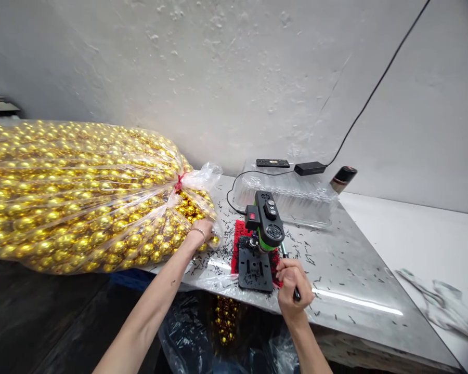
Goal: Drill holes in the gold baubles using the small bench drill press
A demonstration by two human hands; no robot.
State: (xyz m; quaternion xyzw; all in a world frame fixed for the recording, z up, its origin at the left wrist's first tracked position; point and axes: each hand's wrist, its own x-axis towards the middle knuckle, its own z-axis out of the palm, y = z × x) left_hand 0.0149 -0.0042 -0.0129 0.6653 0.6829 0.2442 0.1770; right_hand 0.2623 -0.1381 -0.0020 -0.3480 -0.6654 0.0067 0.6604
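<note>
A large clear plastic bag (81, 197) full of shiny gold balls lies on its side at the left, its neck tied with a red tie (179, 182). My left hand (203, 229) reaches in among the gold balls (191, 205) at the bag's right end; its fingers are hidden there. In the middle of the table stands a small black and green bench drill press (271, 223) with a flat black base plate (255, 275). My right hand (295, 284) is wrapped round the press's black-handled lever (296, 294). Under the press lies a red cloth or mat (239, 228).
Dark shavings litter the metal table (335, 259). Behind the press, a clear plastic tray (288, 192) carries a black power adapter (310, 168) and a black strip (273, 163). A dark-capped can (343, 179) leans beside it. More gold balls (226, 319) sit below the table edge.
</note>
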